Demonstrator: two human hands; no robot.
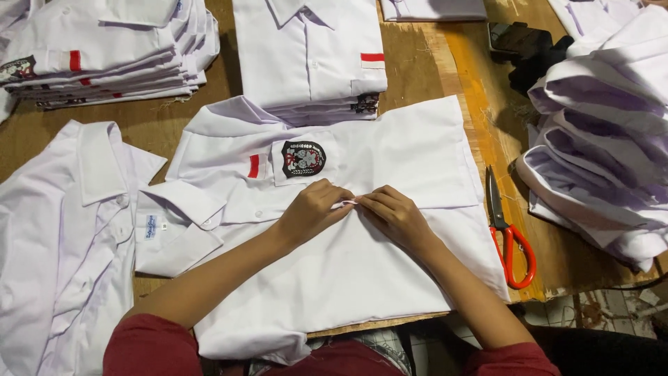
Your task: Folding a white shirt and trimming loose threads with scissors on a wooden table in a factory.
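White shirt (390, 264) lies spread flat on the wooden table (424, 63) under both hands — the left hand (314, 209) and right hand (395, 214) meet fingertip to fingertip at its button placket, each pinched shut on the fabric edge there. Just beyond the pinch sits a black shield-shaped badge (303, 159) on the chest pocket, with a small red rectangular patch (254, 166) to its left. Right of the grip lie orange-handled scissors (510, 233); farther off are a folded shirt stack (309, 59) — its own red patch showing — and a loose shirt heap (605, 146).
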